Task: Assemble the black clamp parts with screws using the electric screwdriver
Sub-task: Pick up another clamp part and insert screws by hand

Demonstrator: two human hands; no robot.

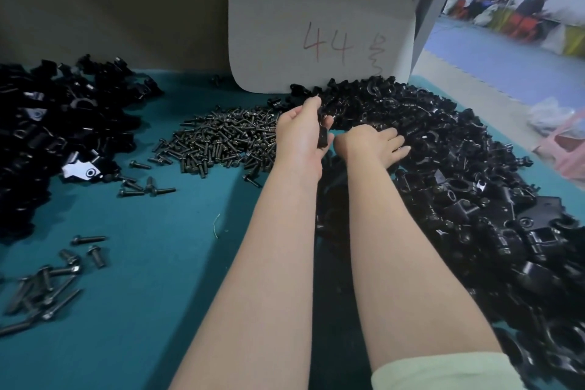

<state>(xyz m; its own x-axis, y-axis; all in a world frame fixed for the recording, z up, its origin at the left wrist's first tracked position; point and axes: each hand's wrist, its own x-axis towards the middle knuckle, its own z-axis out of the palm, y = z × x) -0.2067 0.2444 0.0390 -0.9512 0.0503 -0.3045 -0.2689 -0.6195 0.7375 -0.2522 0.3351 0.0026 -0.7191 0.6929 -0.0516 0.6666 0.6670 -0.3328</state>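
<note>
My left hand (pixel 300 133) is raised over the middle of the table and its curled fingers hold a small black clamp part (pixel 323 136). My right hand (pixel 375 144) lies with spread fingers on a big heap of black clamp parts (pixel 459 187) that fills the right side. A pile of dark screws (pixel 221 139) lies just left of my left hand. Another heap of black clamp pieces (pixel 53 136) covers the far left. No electric screwdriver is in view.
The table has a teal mat (pixel 152 263). Loose screws (pixel 44 288) are scattered at the near left. A white card marked 44 (pixel 319 35) leans against the back wall. Beyond the table's right edge are bags on the floor and people far off.
</note>
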